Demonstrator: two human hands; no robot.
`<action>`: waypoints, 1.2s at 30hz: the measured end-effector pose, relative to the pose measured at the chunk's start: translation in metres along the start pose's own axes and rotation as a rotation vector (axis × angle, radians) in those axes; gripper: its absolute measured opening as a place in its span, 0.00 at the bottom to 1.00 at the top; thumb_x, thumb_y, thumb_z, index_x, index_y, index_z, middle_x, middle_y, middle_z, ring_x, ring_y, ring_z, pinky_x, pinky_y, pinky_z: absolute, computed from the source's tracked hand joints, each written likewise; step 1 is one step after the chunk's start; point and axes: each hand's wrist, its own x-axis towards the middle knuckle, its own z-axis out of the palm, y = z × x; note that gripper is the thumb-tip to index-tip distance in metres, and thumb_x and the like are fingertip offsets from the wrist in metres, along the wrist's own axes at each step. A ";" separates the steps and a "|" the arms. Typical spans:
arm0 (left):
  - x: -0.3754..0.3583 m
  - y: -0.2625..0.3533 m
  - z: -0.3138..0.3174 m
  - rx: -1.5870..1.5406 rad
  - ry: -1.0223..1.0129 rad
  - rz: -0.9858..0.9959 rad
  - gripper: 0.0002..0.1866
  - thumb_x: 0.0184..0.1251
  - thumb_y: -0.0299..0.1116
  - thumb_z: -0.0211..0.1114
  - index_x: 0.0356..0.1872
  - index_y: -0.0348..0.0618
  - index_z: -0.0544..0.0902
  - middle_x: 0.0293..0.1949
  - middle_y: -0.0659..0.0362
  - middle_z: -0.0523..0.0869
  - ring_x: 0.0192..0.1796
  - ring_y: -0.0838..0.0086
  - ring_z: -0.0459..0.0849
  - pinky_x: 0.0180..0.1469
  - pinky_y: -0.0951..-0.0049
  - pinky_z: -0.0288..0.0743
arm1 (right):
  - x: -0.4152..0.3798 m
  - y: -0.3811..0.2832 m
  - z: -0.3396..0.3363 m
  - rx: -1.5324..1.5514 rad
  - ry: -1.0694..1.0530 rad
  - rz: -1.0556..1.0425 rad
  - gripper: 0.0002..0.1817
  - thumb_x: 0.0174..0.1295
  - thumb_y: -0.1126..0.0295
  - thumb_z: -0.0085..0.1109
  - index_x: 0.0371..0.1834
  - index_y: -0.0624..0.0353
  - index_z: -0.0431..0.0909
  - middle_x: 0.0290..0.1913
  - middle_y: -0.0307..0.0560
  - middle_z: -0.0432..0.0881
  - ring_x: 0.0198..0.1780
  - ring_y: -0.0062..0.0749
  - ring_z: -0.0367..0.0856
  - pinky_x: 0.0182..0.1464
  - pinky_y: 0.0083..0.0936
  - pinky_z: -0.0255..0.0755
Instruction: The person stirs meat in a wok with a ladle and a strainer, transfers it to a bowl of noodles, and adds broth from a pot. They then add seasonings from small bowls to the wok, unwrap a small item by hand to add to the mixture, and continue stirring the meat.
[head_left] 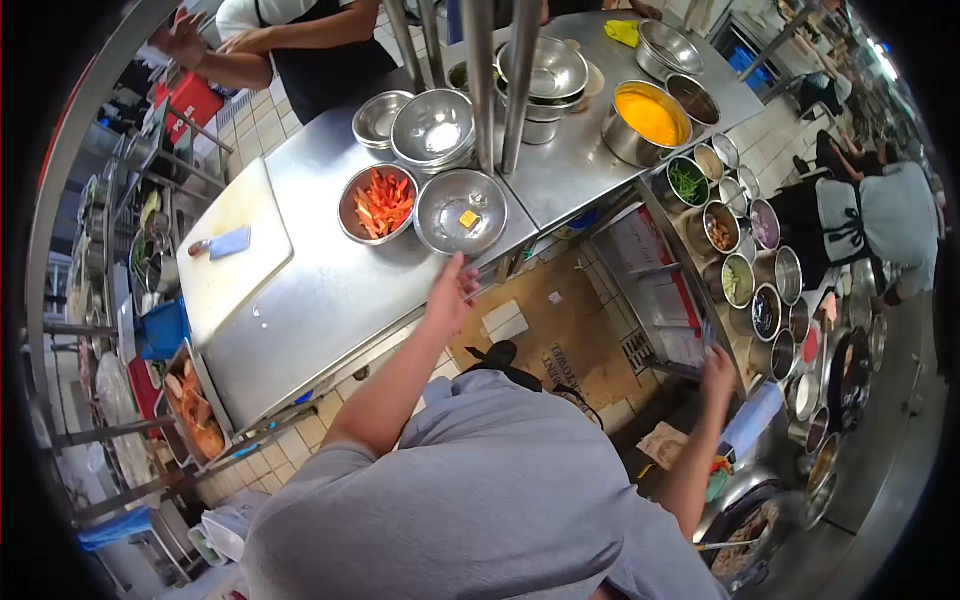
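My left hand [455, 292] is at the front edge of the steel table, just below a steel bowl [440, 235] that holds a small yellow-orange block [468, 219]. Its fingers are stretched and slightly apart, with nothing seen in them. Beside that bowl stands another steel bowl with red pepper strips [385, 203]. My right hand [717, 373] is out to the right, near the shelf of steel pots. Its fingers are closed around a thin greyish thing that sticks up and is too blurred to name.
A cleaver [230, 243] lies on a white cutting board [245, 260]. Stacked steel bowls [432, 125] and a pot of orange sauce [648, 118] stand farther back. A wok [745, 540] of food is at lower right. Table posts [520, 90] rise ahead. Other people [320, 60] stand nearby.
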 end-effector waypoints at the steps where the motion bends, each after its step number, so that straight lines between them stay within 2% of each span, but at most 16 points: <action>1: 0.007 0.007 -0.002 0.018 0.091 0.120 0.10 0.67 0.44 0.62 0.37 0.52 0.75 0.32 0.67 0.79 0.32 0.81 0.77 0.33 0.77 0.66 | 0.005 -0.061 0.049 -0.217 -0.023 -0.122 0.16 0.61 0.68 0.54 0.50 0.64 0.80 0.46 0.53 0.84 0.49 0.38 0.82 0.52 0.30 0.72; 3: 0.012 0.020 -0.002 0.057 0.083 0.213 0.09 0.67 0.40 0.63 0.35 0.50 0.74 0.32 0.66 0.80 0.30 0.80 0.77 0.31 0.77 0.68 | -0.016 -0.190 0.126 -0.257 -0.144 -0.606 0.11 0.60 0.71 0.53 0.43 0.57 0.82 0.42 0.54 0.82 0.47 0.50 0.80 0.49 0.36 0.73; 6: 0.018 0.022 -0.009 0.177 0.033 0.313 0.08 0.67 0.33 0.63 0.33 0.47 0.72 0.31 0.64 0.79 0.29 0.79 0.78 0.30 0.78 0.72 | -0.046 -0.303 0.209 -0.129 -0.230 -1.022 0.09 0.58 0.73 0.52 0.37 0.59 0.81 0.37 0.50 0.80 0.44 0.50 0.78 0.44 0.40 0.73; 8: 0.005 0.025 -0.004 0.330 -0.007 0.370 0.07 0.66 0.29 0.62 0.33 0.45 0.71 0.28 0.63 0.78 0.28 0.80 0.78 0.32 0.79 0.75 | -0.055 -0.336 0.250 -0.351 -0.302 -1.182 0.13 0.58 0.72 0.49 0.43 0.57 0.81 0.42 0.50 0.79 0.45 0.48 0.78 0.46 0.37 0.76; 11: -0.022 0.023 0.003 0.362 -0.104 0.390 0.06 0.66 0.28 0.62 0.33 0.45 0.72 0.28 0.64 0.78 0.28 0.80 0.78 0.32 0.79 0.75 | -0.060 -0.337 0.289 -0.617 -0.369 -1.238 0.13 0.59 0.71 0.49 0.45 0.57 0.79 0.46 0.52 0.78 0.46 0.48 0.79 0.44 0.38 0.77; 15: -0.041 0.026 0.002 0.252 -0.117 0.346 0.07 0.65 0.27 0.63 0.30 0.42 0.73 0.32 0.63 0.77 0.28 0.82 0.77 0.30 0.81 0.76 | -0.062 -0.330 0.303 -0.755 -0.564 -1.107 0.13 0.60 0.71 0.49 0.46 0.57 0.78 0.47 0.54 0.78 0.48 0.49 0.80 0.45 0.39 0.78; 19: -0.026 0.030 -0.015 0.120 -0.144 0.263 0.07 0.66 0.26 0.63 0.37 0.45 0.72 0.32 0.61 0.78 0.33 0.75 0.81 0.36 0.75 0.79 | -0.051 -0.343 0.306 -0.725 -0.599 -1.097 0.13 0.57 0.73 0.56 0.47 0.58 0.78 0.47 0.55 0.79 0.46 0.47 0.81 0.45 0.36 0.78; 21: -0.024 0.038 -0.014 0.037 -0.104 0.204 0.06 0.67 0.29 0.61 0.39 0.45 0.71 0.35 0.59 0.79 0.35 0.72 0.83 0.38 0.72 0.80 | -0.045 -0.364 0.290 -0.109 -0.792 -0.832 0.15 0.53 0.76 0.63 0.45 0.60 0.77 0.46 0.55 0.79 0.44 0.41 0.82 0.44 0.32 0.77; 22: -0.026 0.040 -0.011 -0.044 -0.057 0.132 0.07 0.69 0.33 0.59 0.42 0.45 0.71 0.37 0.56 0.81 0.38 0.69 0.84 0.39 0.70 0.81 | -0.045 -0.372 0.278 0.142 -0.879 -0.651 0.16 0.54 0.76 0.66 0.47 0.59 0.76 0.46 0.51 0.80 0.45 0.32 0.81 0.44 0.26 0.76; 23: -0.029 0.040 -0.010 -0.040 -0.076 0.124 0.07 0.69 0.33 0.59 0.42 0.45 0.71 0.37 0.56 0.81 0.38 0.69 0.84 0.39 0.70 0.81 | -0.046 -0.377 0.265 0.136 -0.859 -0.646 0.16 0.54 0.76 0.66 0.47 0.59 0.76 0.46 0.51 0.80 0.45 0.32 0.81 0.44 0.26 0.76; 25: -0.041 0.034 -0.010 -0.094 -0.230 -0.301 0.12 0.73 0.41 0.53 0.45 0.45 0.69 0.43 0.49 0.82 0.42 0.65 0.85 0.42 0.65 0.82 | -0.046 -0.384 0.237 0.799 -1.167 -0.324 0.16 0.61 0.77 0.60 0.52 0.57 0.73 0.48 0.41 0.80 0.48 0.26 0.79 0.47 0.23 0.74; 26: -0.050 0.027 -0.005 -0.004 -0.327 -0.361 0.19 0.75 0.48 0.47 0.50 0.43 0.72 0.47 0.49 0.82 0.42 0.67 0.85 0.45 0.63 0.81 | -0.050 -0.384 0.223 0.882 -1.176 -0.257 0.19 0.61 0.77 0.59 0.55 0.56 0.71 0.52 0.43 0.78 0.52 0.26 0.76 0.51 0.23 0.73; 27: -0.062 0.026 0.006 0.013 -0.352 -0.371 0.19 0.75 0.48 0.47 0.50 0.43 0.72 0.47 0.49 0.82 0.42 0.67 0.85 0.45 0.63 0.81 | -0.052 -0.383 0.211 0.883 -1.144 -0.265 0.19 0.61 0.77 0.59 0.55 0.56 0.71 0.52 0.43 0.78 0.52 0.26 0.76 0.51 0.23 0.73; 30: -0.089 0.032 0.044 -0.078 -0.853 -0.224 0.26 0.75 0.53 0.46 0.59 0.43 0.73 0.47 0.56 0.83 0.42 0.71 0.83 0.49 0.67 0.78 | -0.057 -0.368 0.178 1.022 -1.152 -0.317 0.20 0.62 0.76 0.59 0.58 0.56 0.69 0.53 0.46 0.78 0.52 0.28 0.77 0.54 0.26 0.73; 33: -0.093 0.041 0.090 -0.164 -1.017 -0.196 0.28 0.74 0.55 0.44 0.58 0.43 0.74 0.48 0.56 0.84 0.43 0.73 0.83 0.48 0.69 0.76 | -0.075 -0.360 0.137 1.098 -1.108 -0.313 0.22 0.61 0.75 0.60 0.59 0.57 0.68 0.52 0.48 0.79 0.53 0.30 0.78 0.55 0.27 0.73; 36: -0.101 0.034 0.125 -0.102 -1.143 -0.261 0.23 0.72 0.53 0.50 0.55 0.47 0.74 0.46 0.60 0.82 0.41 0.76 0.80 0.46 0.71 0.75 | -0.086 -0.340 0.105 1.205 -1.052 -0.308 0.22 0.61 0.74 0.60 0.59 0.59 0.67 0.52 0.49 0.79 0.53 0.31 0.78 0.55 0.27 0.73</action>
